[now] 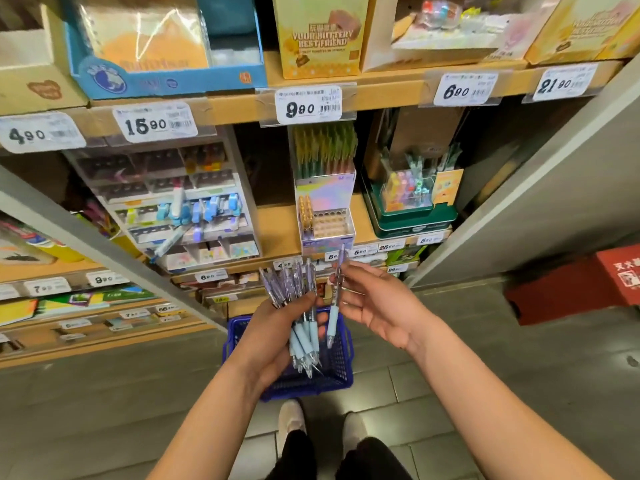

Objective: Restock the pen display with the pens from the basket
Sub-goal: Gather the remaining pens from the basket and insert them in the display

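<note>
**Holding pens just below the display**

The left hand point(273, 336) is gripping a bundle of pens point(306, 332), its fingers point(304, 301) curling round the barrels, with the pale blue grips and tips pointing down. The right hand point(377, 299) is pinching a single pen point(333, 317) between thumb and fingers point(349, 271), keeping it nearly upright just beside the bundle, while the remaining fingers are spreading loosely. Both hands are hovering above the blue basket point(337, 368), which is sitting on the floor point(485, 375) in front of the person's shoes point(291, 419). The pen display point(325, 195), a shiny box with rows of round holes, is standing on the shelf point(273, 226) above the hands, with gold-capped pens filling its left column.
</note>
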A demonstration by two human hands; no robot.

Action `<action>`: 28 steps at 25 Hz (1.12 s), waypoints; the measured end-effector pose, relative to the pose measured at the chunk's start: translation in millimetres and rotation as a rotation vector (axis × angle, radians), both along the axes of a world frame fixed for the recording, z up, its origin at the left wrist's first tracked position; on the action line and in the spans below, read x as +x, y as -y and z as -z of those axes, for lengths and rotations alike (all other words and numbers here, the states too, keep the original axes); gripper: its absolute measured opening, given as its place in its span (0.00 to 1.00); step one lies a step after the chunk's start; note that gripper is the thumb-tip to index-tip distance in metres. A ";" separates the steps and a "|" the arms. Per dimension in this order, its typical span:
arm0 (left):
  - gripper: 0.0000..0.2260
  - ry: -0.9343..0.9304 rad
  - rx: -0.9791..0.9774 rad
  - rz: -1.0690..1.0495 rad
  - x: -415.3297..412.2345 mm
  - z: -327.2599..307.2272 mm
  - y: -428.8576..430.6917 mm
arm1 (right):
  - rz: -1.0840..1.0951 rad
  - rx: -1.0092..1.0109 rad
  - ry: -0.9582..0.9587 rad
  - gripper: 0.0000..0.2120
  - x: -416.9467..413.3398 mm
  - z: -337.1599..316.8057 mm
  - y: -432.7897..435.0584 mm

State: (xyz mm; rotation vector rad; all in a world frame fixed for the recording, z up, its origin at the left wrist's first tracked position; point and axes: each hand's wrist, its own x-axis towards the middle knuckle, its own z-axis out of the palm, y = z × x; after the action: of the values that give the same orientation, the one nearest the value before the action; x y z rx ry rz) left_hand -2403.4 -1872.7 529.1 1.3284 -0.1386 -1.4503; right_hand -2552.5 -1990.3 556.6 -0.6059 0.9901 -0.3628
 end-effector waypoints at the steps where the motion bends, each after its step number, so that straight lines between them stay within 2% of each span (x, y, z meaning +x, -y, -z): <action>1: 0.08 0.014 -0.020 0.009 6.8 9.6 10.2 | 0.034 0.001 0.007 0.19 3.6 9.6 6.9; 5: 0.07 0.044 -0.040 0.006 27.3 47.1 46.0 | 0.093 -0.055 0.006 0.20 13.8 50.4 40.3; 8: 0.09 0.057 -0.001 -0.013 40.9 83.5 74.0 | 0.082 -0.087 0.002 0.15 24.1 89.2 70.6; 12: 0.20 0.106 -0.004 -0.018 53.5 123.8 101.5 | 0.082 -0.113 0.054 0.09 38.3 133.3 107.8; 14: 0.20 0.089 -0.033 -0.047 57.4 133.2 107.1 | 0.151 -0.236 0.071 0.06 42.5 140.8 132.8; 18: 0.10 0.102 -0.017 -0.072 53.2 147.9 112.5 | 0.264 -0.552 0.016 0.04 60.0 136.2 187.0; 25: 0.13 0.070 0.030 -0.015 36.8 161.7 119.5 | 0.155 -1.080 -0.239 0.03 90.7 152.6 210.7; 28: 0.11 0.077 0.038 0.001 34.0 164.8 121.8 | 0.057 -1.182 -0.317 0.03 96.5 162.6 208.9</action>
State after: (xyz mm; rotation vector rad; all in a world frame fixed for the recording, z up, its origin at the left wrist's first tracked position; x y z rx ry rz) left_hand -2369.5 -1994.5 364.2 1.4160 -0.1637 -1.4092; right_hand -2455.9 -2199.2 394.0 -1.7411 1.0333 -0.9364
